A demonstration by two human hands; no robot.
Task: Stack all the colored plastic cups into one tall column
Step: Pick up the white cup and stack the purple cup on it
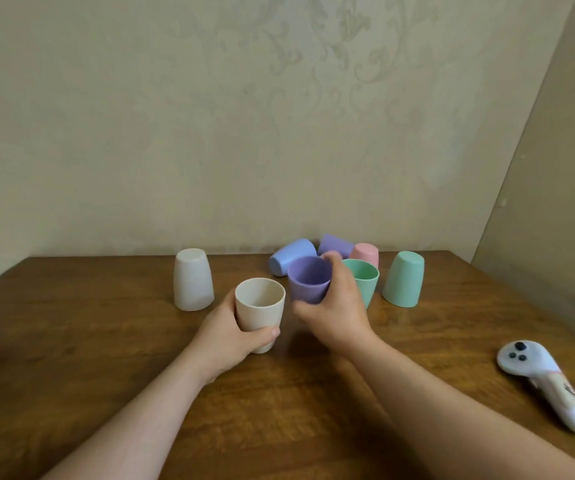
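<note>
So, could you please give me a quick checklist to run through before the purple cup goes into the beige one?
1. Left hand grips the beige cup: ok.
2. Beige cup mouth up and empty: ok.
3. Right hand holds the purple cup, mouth up: ok.
4. Purple cup lined up over the beige cup: not ok, it is beside it.
5. Beige cup resting on the table: cannot tell, fingers hide its base.
6. Other cups ready to nest: not ok; the white cup and one green cup stand upside down, and the blue cup lies on its side.

Probably a home: patterned wallpaper behind wooden table.
</note>
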